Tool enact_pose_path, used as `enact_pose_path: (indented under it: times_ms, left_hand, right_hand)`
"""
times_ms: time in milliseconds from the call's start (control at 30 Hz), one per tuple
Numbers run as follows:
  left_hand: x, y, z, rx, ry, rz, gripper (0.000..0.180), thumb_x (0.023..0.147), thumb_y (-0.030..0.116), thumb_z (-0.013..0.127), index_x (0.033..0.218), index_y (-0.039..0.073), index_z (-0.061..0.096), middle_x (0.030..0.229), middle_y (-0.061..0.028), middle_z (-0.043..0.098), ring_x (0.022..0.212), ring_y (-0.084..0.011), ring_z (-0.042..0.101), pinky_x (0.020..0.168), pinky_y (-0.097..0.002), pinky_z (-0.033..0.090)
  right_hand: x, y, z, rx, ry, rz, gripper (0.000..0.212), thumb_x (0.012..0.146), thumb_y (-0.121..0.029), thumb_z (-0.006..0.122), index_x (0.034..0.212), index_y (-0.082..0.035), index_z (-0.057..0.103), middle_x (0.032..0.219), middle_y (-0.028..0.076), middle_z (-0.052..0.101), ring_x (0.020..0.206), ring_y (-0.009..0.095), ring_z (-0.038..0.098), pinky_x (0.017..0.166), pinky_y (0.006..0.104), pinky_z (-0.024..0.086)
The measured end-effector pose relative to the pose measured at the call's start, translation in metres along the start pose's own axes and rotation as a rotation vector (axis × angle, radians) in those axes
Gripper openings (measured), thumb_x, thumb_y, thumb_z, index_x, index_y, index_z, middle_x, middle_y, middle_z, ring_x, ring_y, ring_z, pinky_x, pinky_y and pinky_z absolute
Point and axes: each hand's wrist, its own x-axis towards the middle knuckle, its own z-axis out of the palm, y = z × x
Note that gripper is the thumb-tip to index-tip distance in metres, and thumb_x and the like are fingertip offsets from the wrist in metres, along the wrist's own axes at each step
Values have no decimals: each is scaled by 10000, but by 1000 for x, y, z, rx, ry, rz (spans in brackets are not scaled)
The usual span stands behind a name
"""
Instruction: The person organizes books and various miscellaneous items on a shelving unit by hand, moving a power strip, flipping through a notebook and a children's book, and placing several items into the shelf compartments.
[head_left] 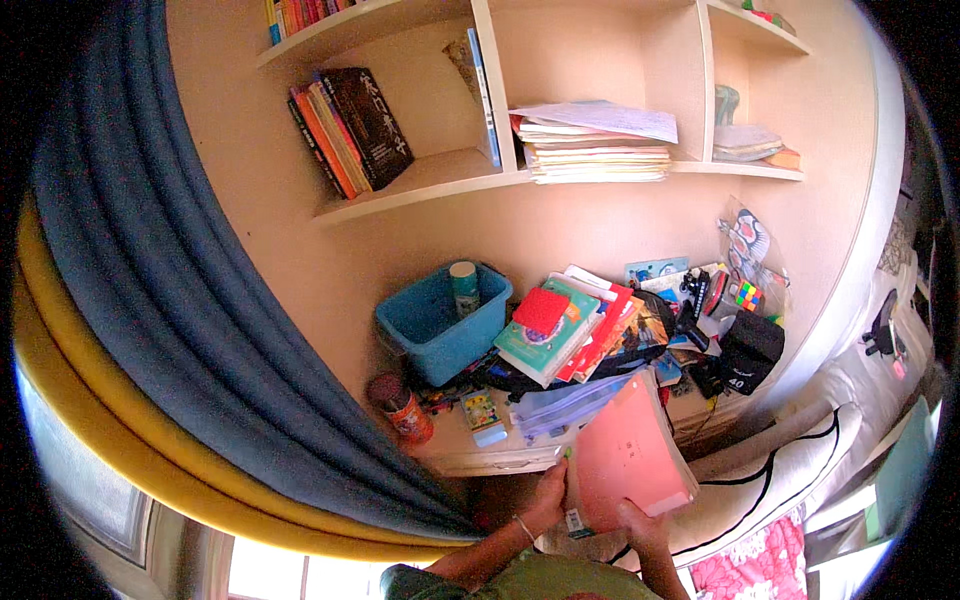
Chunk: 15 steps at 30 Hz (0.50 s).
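Head view, lower centre of the frame: pink book (628, 455) held up between both hands, tilted, long axis running from lower left up to upper right. Left hand (549, 497) clamped on its lower left edge, right hand (637, 523) gripping the bottom edge, both about equally near. Plain salmon-pink cover, thick block of pale pages showing along the right side. Just above it, cluttered desk (470, 455) with blue bin (440, 320) and stacked books (565, 325).
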Motion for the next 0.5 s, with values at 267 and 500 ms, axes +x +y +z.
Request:
enact_pose_path:
  times_ms: [267,500]
  left_hand:
    - [6,-18,-27,-114,-102,80,428,945,355,364,1215,38,459,1170,-95,540,1043,-217,526,900,-374,423]
    - [20,-28,-23,-118,-99,6,430,947,352,360,1238,47,447,1205,-87,523,1069,-218,510,928,-369,404]
  right_hand:
    - [2,-6,25,-46,-37,94,584,704,-76,681,1217,6,413,1105,93,540,1011,198,527,858,342,435]
    - [-1,12,24,-168,-122,6,535,734,-68,654,1205,5,410,1104,93,543,995,194,537,842,332,446]
